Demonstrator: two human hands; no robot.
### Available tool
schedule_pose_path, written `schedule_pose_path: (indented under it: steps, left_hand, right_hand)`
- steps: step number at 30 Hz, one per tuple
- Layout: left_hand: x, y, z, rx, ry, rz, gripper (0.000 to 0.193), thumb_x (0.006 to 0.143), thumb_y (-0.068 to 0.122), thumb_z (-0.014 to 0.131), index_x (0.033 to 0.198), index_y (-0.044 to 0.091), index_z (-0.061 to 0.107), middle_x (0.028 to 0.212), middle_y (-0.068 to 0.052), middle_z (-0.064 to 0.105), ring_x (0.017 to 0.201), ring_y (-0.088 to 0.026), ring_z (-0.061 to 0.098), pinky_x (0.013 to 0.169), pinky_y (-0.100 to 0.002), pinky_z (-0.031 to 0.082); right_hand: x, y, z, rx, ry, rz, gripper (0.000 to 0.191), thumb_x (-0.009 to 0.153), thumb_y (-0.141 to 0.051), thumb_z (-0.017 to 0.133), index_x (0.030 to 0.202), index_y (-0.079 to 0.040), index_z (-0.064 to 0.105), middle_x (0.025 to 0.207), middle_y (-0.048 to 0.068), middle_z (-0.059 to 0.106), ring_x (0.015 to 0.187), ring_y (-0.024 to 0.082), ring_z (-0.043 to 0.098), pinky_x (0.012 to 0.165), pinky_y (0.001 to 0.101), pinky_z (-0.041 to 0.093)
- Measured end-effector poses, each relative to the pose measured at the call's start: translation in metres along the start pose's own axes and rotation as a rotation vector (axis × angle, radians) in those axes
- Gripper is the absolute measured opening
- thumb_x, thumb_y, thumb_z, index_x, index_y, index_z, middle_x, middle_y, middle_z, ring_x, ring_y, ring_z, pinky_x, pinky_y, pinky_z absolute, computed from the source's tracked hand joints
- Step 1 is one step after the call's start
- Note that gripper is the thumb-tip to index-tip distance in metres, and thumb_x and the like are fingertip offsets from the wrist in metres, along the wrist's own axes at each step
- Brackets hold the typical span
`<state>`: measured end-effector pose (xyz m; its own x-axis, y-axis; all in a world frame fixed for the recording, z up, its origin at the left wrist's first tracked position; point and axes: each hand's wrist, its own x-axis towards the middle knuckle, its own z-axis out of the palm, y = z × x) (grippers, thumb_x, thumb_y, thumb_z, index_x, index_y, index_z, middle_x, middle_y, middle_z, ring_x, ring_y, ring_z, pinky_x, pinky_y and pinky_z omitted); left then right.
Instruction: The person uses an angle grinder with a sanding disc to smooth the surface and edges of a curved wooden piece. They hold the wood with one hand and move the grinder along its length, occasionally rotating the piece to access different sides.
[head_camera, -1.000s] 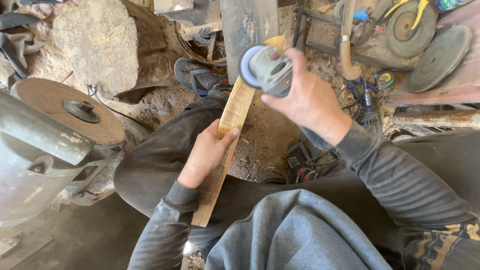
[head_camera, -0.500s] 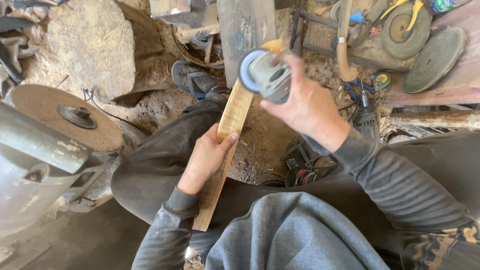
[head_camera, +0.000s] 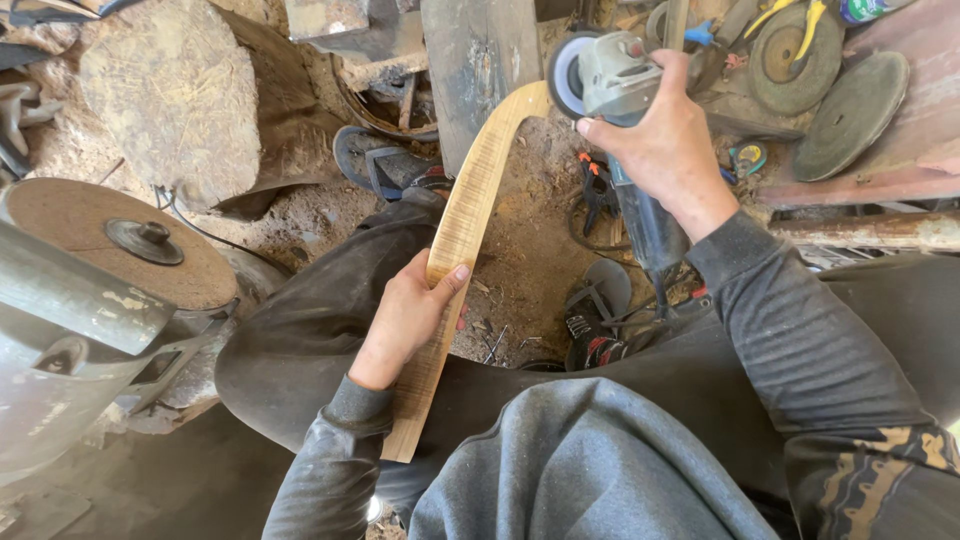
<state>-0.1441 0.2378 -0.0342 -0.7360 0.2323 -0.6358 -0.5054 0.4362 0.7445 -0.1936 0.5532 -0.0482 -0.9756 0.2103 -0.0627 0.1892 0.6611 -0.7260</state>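
My left hand (head_camera: 405, 320) grips the middle of a long curved wooden strip (head_camera: 462, 225) lying across my lap, fingers wrapped over it. My right hand (head_camera: 660, 140) clutches an angle grinder (head_camera: 605, 75) at the strip's far hooked end. Since a moment ago the grinder has moved up from the strip's straight part to that curved tip.

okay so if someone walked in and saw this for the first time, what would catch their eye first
Most likely the long curved strip of pale wood running up the middle, steadied on the lap by the left hand. At its bent far end, the right hand holds a grey angle grinder with its disc against the wood. To the left sits a big round sanding disc on a machine.
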Motion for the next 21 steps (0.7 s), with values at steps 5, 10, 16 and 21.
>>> schedule_pose_path:
  steps: [5,10,16,21]
  left_hand:
    - [-0.002,-0.001,-0.003,0.078,0.035,0.018,0.031,0.096,0.03,0.069,0.111,0.002,0.065,0.069,-0.007,0.07,0.054,-0.013,0.068,0.049,-0.03,0.055]
    - [0.001,0.002,-0.004,0.059,0.019,-0.01,0.031,0.092,0.026,0.074,0.109,0.001,0.064,0.067,-0.008,0.07,0.053,-0.014,0.068,0.049,-0.031,0.054]
    - [0.002,0.001,-0.002,0.017,0.005,0.007,0.031,0.088,0.021,0.077,0.109,0.001,0.064,0.068,-0.006,0.07,0.053,-0.013,0.068,0.049,-0.031,0.055]
    - [0.003,0.0,0.001,0.036,0.024,0.01,0.03,0.09,0.021,0.076,0.109,0.002,0.064,0.066,-0.006,0.069,0.052,-0.012,0.066,0.049,-0.03,0.053]
  right_hand:
    - [-0.008,-0.024,0.009,-0.111,-0.052,-0.059,0.083,0.09,-0.036,0.087,0.144,-0.003,0.033,0.118,0.028,0.07,0.111,0.04,0.071,0.094,0.046,0.055]
    - [-0.041,-0.068,0.018,-0.156,-0.3,-0.141,0.083,0.088,-0.038,0.082,0.143,-0.007,0.028,0.113,0.027,0.069,0.082,0.037,0.075,0.069,0.0406,0.064]
    - [-0.072,-0.086,0.025,-0.218,-0.439,-0.24,0.086,0.083,-0.042,0.08,0.14,-0.007,0.027,0.112,0.027,0.07,0.072,0.037,0.075,0.061,0.0425,0.064]
    - [-0.029,-0.054,0.012,-0.189,-0.249,-0.079,0.082,0.089,-0.042,0.079,0.143,-0.005,0.03,0.11,0.027,0.07,0.087,0.037,0.075,0.074,0.0426,0.063]
